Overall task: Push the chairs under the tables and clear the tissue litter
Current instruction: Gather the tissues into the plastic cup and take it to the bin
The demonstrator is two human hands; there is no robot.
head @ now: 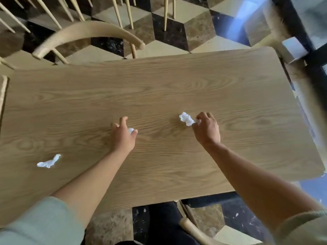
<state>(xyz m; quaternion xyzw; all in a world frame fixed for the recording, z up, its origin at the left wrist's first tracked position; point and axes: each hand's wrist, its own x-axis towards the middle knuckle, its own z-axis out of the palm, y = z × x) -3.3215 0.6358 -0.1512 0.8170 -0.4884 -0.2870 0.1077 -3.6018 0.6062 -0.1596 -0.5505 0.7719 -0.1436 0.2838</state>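
Sleeves frame our reach over the counter (159, 82); the far chair (88, 32) looks tucked. Litter remains — our right hand (207, 131) pinches a crumpled tissue (185, 119), our left hand (123, 137) half-closes on a small wad (131, 130), and a third scrap (48, 161) lies untouched far left.

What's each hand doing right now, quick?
Left hand: partly curled, a small tissue wad in the palm.
Right hand: closed, pinching a crumpled tissue on the table.

cube-patterned floor (169, 32), perhaps window frame (318, 55)
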